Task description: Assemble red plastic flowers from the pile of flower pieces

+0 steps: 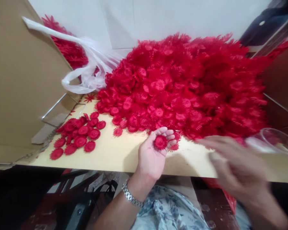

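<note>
red flower piece cupped in the left palm at the table's front edge

the left hand (151,156) lies palm up, fingers loosely curled around one red flower piece (160,142), just in front of the big red heap (187,86). it looks light, thin and springy, probably plastic with fine petals that could bend; best pinched at the firmer centre disc. the right hand (232,166) is blurred near a clear cup (275,140); i cannot tell its grip.
</note>
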Tool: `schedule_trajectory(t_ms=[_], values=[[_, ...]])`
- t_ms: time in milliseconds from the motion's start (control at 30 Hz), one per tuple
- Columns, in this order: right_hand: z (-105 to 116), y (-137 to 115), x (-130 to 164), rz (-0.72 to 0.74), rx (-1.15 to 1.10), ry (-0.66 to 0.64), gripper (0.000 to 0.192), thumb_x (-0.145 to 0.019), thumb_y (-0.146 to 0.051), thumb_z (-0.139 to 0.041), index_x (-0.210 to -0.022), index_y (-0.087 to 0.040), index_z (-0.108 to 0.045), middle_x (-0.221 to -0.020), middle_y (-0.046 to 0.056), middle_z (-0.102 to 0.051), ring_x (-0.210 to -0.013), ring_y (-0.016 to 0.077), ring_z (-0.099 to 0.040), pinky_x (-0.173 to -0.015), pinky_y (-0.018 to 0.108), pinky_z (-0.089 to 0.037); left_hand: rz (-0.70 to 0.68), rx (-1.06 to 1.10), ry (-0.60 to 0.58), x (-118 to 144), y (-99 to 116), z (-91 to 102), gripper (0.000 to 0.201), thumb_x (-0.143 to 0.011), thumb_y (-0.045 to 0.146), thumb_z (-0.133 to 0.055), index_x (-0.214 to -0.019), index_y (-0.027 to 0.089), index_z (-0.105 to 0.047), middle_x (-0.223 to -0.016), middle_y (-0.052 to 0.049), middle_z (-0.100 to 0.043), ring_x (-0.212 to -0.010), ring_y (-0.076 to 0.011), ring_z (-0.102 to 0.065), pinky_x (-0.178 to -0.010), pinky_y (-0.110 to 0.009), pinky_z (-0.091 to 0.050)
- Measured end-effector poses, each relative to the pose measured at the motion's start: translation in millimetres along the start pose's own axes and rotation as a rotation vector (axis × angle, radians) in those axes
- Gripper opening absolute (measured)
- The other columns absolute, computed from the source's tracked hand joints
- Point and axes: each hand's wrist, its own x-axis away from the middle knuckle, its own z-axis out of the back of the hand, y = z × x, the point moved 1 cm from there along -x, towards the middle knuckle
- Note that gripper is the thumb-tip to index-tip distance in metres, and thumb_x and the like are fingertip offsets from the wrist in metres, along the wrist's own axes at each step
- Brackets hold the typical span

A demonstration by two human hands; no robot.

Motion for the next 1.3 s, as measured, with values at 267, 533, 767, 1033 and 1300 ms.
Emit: schedule_trajectory(t_ms=[267, 533, 767, 1033, 1300], values=[[-76, -46, 1, 0.201, -0.058, -0.217, 0.044, -0.090, -0.031, -0.039, -0.126, -0.008, -0.051, -0.126, 0.015, -0.058, -0.124, 0.0274, -0.045, -0.109, 0.054, -0.025, -0.043, 0.073, 0.005, 4, 1, 1.3, 0.031, -0.091, 0.024, -0.038, -0.077, 0.013, -0.064, -0.077, -0.006, -0.066, -0.083, -0.0165, -0.065, -0.094, -0.035, -0.045], [-63, -35, 15, 0.270, -0.030, -0.265, 0.047, -0.090, -0.025, -0.044, -0.136, -0.017, -0.041, -0.129, 0.007, -0.057, -0.129, 0.0228, -0.040, -0.114, 0.052, -0.009, -0.086, 0.020, -0.011, 9, 7, 11.4, 0.035, -0.091, 0.026, -0.037, -0.072, 0.013, -0.064, -0.073, -0.006, -0.065, -0.079, -0.0185, -0.066, -0.093, -0.039, -0.045], [-77, -53, 11, 0.102, -0.052, -0.150, 0.044, -0.090, -0.029, -0.039, -0.129, -0.011, -0.048, -0.126, 0.014, -0.057, -0.123, 0.0278, -0.044, -0.107, 0.052, -0.025, -0.127, 0.010, -0.103, 12, -4, 14.5, 0.027, -0.091, 0.025, -0.040, -0.085, 0.015, -0.065, -0.085, -0.006, -0.067, -0.088, -0.0182, -0.064, -0.095, -0.038, -0.043], [-72, -51, 21, 0.207, -0.185, -0.240, 0.044, -0.089, -0.028, -0.042, -0.131, -0.015, -0.047, -0.129, 0.011, -0.055, -0.126, 0.0259, -0.043, -0.111, 0.055, -0.017, -0.051, 0.023, -0.051, 11, 5, 20.2, 0.036, -0.088, 0.031, -0.042, -0.062, 0.015, -0.062, -0.066, -0.006, -0.063, -0.081, -0.0224, -0.066, -0.089, -0.045, -0.047], [-71, -39, -32, -0.120, -0.331, 0.006, 0.036, -0.093, -0.025, -0.034, -0.122, -0.021, -0.056, -0.113, 0.010, -0.063, -0.108, 0.0207, -0.057, -0.091, 0.040, -0.049, -0.166, -0.095, 0.016, 13, 9, 15.7, 0.030, -0.075, 0.005, -0.051, -0.094, 0.017, -0.070, -0.095, -0.006, -0.072, -0.096, -0.0185, -0.065, -0.092, -0.032, -0.046]])
